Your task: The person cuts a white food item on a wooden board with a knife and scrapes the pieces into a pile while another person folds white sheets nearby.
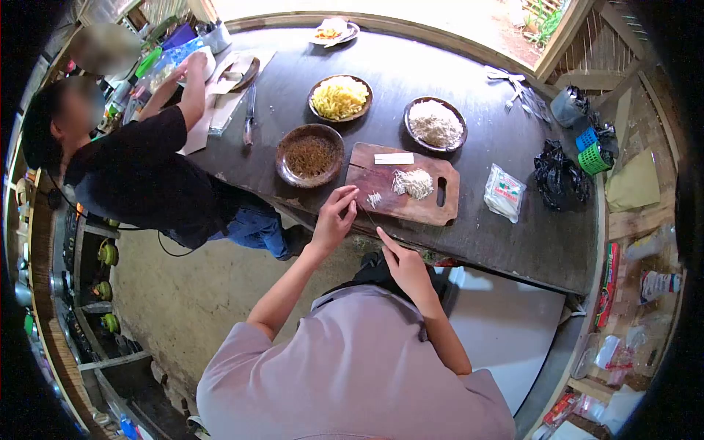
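A wooden cutting board (359, 172) lies at the table's near edge in front of me. On it are a pile of thin white shreds (414, 184), a few loose shreds (375, 199) and a flat white slab (394, 158). My left hand (336, 220) is at the board's near left corner, fingers pinched together; what they hold, if anything, is too small to make out. My right hand (402, 262) is closed below the board with its index finger stretched forward. From it a thin dark knife blade (369, 215), seen nearly edge-on, points towards my left fingertips.
Bowls of brown crumbly food (311, 155), yellow strips (339, 98) and white shreds (435, 123) stand behind the board. A plastic packet (504, 193) and black bag (559, 172) lie right. Another person (147, 169) works at the left, near a knife (250, 116).
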